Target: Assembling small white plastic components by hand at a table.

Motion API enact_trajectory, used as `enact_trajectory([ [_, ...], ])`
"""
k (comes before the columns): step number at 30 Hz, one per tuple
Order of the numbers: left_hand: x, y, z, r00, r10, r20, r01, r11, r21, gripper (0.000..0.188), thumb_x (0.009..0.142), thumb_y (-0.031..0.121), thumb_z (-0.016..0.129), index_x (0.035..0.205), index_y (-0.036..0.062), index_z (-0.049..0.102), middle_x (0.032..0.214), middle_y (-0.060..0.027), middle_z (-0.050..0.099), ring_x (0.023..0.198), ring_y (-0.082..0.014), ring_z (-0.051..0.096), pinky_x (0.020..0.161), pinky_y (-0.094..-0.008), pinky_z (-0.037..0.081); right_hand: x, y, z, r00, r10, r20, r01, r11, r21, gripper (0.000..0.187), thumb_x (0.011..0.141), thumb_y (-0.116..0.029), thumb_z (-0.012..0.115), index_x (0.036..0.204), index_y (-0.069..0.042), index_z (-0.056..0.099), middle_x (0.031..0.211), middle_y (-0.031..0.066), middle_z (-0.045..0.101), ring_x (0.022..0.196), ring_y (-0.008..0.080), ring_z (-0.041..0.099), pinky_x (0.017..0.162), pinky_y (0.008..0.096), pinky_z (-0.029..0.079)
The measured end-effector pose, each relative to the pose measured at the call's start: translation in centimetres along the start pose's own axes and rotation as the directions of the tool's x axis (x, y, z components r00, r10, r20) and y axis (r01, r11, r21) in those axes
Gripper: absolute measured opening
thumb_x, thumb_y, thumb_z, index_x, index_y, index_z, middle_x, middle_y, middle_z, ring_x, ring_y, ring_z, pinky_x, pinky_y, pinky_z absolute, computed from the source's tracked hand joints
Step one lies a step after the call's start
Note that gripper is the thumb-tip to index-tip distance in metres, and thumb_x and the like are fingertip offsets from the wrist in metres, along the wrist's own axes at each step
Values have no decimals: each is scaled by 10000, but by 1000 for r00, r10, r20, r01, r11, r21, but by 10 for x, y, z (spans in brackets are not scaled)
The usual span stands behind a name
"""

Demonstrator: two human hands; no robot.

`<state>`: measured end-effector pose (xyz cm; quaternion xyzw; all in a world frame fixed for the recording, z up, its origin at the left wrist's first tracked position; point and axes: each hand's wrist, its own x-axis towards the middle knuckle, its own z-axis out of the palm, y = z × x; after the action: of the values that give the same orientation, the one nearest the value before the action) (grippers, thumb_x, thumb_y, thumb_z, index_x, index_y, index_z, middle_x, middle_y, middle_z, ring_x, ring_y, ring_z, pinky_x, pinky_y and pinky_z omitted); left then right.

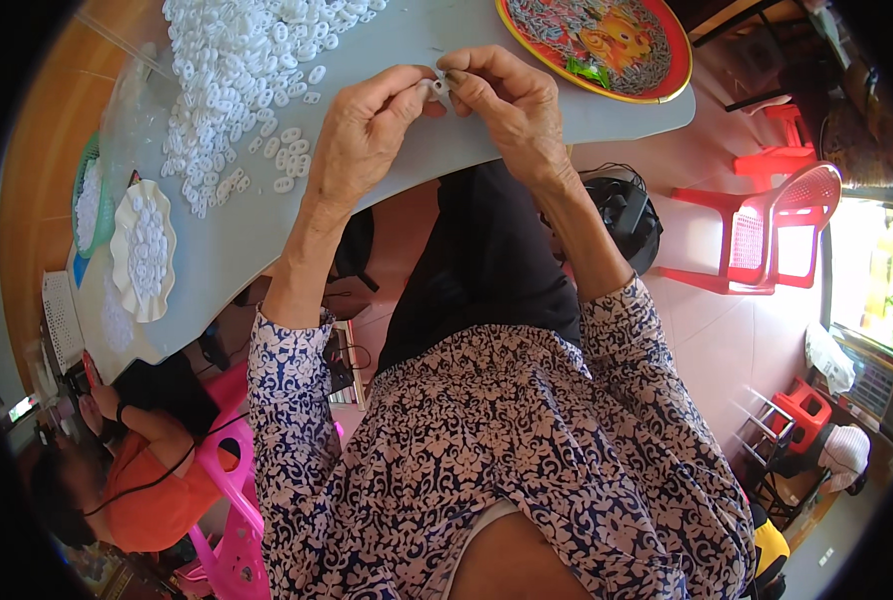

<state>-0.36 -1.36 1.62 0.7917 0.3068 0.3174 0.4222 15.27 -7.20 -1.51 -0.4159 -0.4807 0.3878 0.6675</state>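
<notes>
Small white plastic piece (441, 86): held between the fingertips of both hands, pinched from the left by the left hand (367, 130) and from the right by the right hand (507, 100). It is raised just above the grey tabletop (417, 150), near that surface's front edge. Only a small portion shows between the fingers; its exact shape cannot be determined.

Loose white ring-shaped pieces (237, 80): same colour, small and oval, lying flat in a dense heap on the tabletop to the left of the hands, thinning to scattered single pieces toward the left hand.

A round red decorated tray (667, 60) sat on the grey table (407, 170), a scalloped white dish (127, 225) lay left, and red plastic chairs (767, 235) stood right.
</notes>
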Motion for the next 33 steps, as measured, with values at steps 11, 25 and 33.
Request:
enact_trajectory([
  [11,-1,-11,6,935,-347,-74,195,678,-708,227,862,180,598,957,-16,664,871,-44,641,790,-103,559,712,-244,426,-3,0,-1,998,24,57,-31,993,111,141,881,-37,568,1001,23,613,805,13,607,685,53,522,651,196,465],
  [25,-1,-3,14,924,-357,-134,171,702,-691,202,870,148,571,947,-18,657,912,-47,633,775,-103,557,698,-237,419,-5,-5,3,999,4,-49,2,992,125,129,880,-48,595,992,11,619,859,44,648,776,111,635,707,224,512],
  [33,-4,4,24,955,-241,-173,72,753,-654,246,890,185,569,1012,-13,649,857,-38,646,798,-102,564,724,-230,418,-2,0,5,997,-50,-52,57,986,154,139,875,-53,603,999,8,622,838,37,654,780,104,637,688,217,497],
])
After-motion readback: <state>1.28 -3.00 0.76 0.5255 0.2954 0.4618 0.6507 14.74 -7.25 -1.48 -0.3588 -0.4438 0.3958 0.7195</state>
